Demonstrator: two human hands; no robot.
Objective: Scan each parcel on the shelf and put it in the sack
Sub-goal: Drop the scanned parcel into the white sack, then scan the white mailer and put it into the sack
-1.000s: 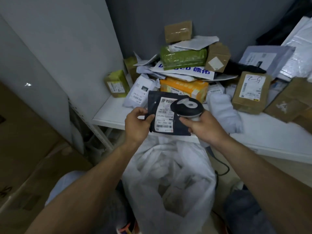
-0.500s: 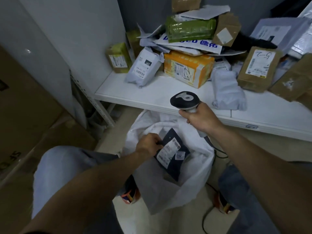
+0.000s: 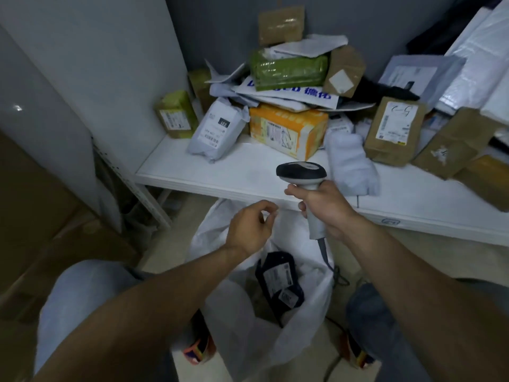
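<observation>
- My left hand [image 3: 252, 230]: fingers loosely curled, holding nothing, above the sack [image 3: 311, 293]
- Dark parcel [image 3: 278, 285]: lying inside the sack, label up
- My right hand [image 3: 327, 209]: wrapped round the handle of the scanner [image 3: 301, 172], its head over the front edge of the shelf [image 3: 220, 175]
- Parcels [image 3: 289, 128]: piled on the shelf, behind the scanner

Dark parcel [image 3: 278, 285] in the sack [image 3: 303, 337]: label print blurred, unreadable. Lower end sunk behind a fold of the sack.

Barcode scanner [image 3: 301, 172]: mid-handle covered by the right hand [image 3: 325, 208]. Cable [image 3: 325, 253] thin and blurred past the sack's right rim, course unclear.

Sack's left side hidden under the left forearm [image 3: 165, 299].

Blue-lettered mailer [image 3: 316, 93]: first letters covered by the green parcel [image 3: 287, 71].

Brown box [image 3: 490, 186] and the right end of the shelf [image 3: 234, 172]: cut by the frame edge.
</observation>
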